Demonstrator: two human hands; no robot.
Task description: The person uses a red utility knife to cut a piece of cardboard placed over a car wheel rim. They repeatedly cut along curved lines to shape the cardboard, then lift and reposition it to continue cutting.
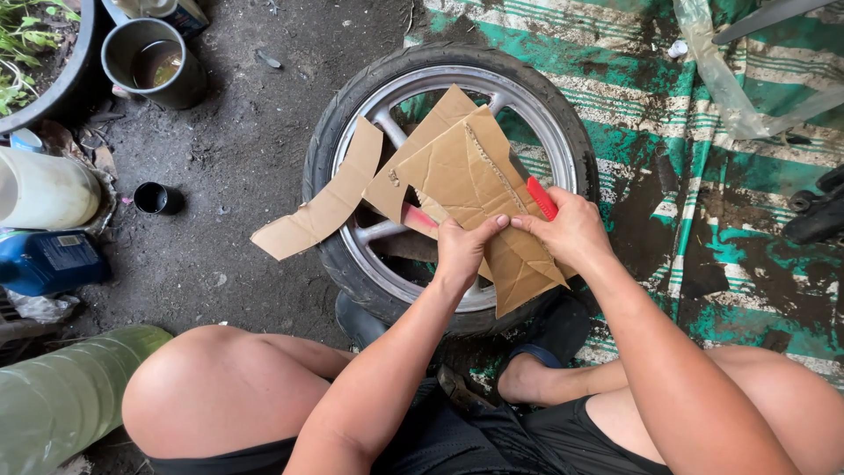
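Here we sit low with bare knees either side, and both hands meet just above them over a motorcycle wheel (352,114) that lies flat on the ground. Our left hand (462,251) has its fingers (492,225) curled shut, pinching the near edge of a torn sheet of brown cardboard (466,171); the grip looks meant to hold the sheet steady. Our right hand (571,230) is closed round a red-handled cutter (542,197), its handle poking out just beyond the knuckles, and its fingers also press on the cardboard right beside the left thumb. We cannot see the blade, which is hidden under the hand and the sheet.

The cardboard spreads away from the fingers across the silver spokes, resting on the rim, so the wheel seems to serve as a support under it. A long curved cardboard strip (321,207) hangs off to the left of the left fingers, over the tyre and onto the dirt.

Further out, left of the fingers, stand a blue jug (48,261), a white container (44,189) and a small black cap (156,198); beyond them is a metal can (156,62). To the right lies a green striped tarp (703,149).
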